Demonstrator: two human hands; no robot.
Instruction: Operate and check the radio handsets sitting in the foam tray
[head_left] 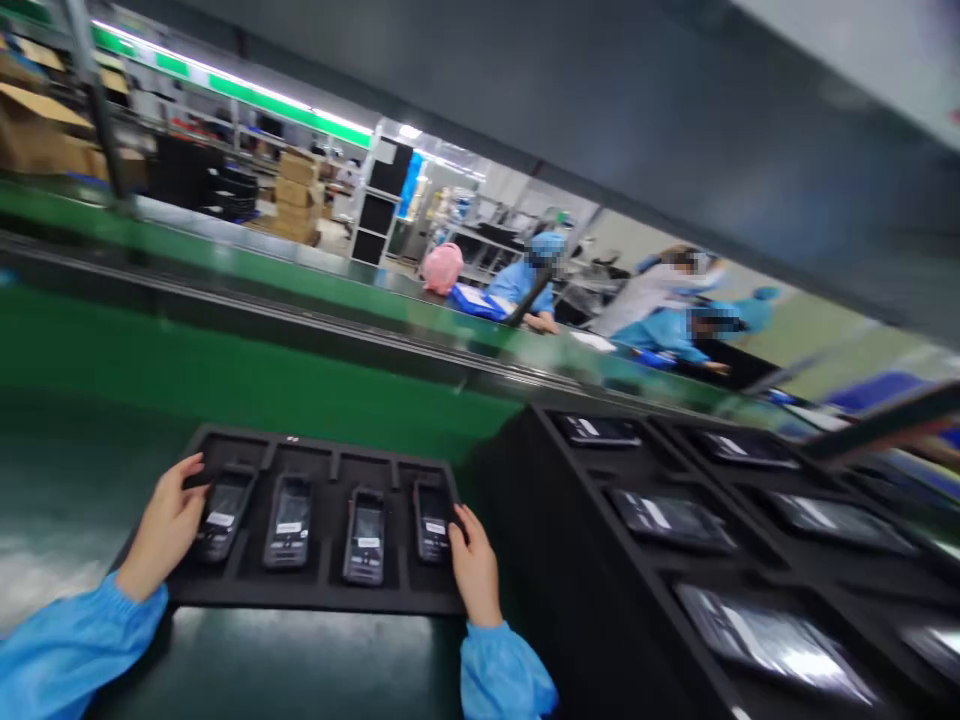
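A black foam tray [315, 598] lies on the green work surface. Several dark handheld devices with screens and white labels rest in its compartments. At the tray's left end my left hand [165, 525] is closed around the edge, its fingertips beside the leftmost handheld device [223, 512]. My right hand [475, 572] grips the opposite end, thumb and fingers close to the rightmost handheld device [432, 520]. Between these two sit a second handheld device [288, 522] and a third handheld device [365, 538]. Blue sleeves cover both of my forearms.
To the right, a tall stack of black trays [517, 550] holds several wrapped devices [671, 520]. Beyond the surface runs a metal-edged conveyor line [300, 325], with a grey shelf [525, 90] overhead. Co-workers in blue [517, 280] sit across the line.
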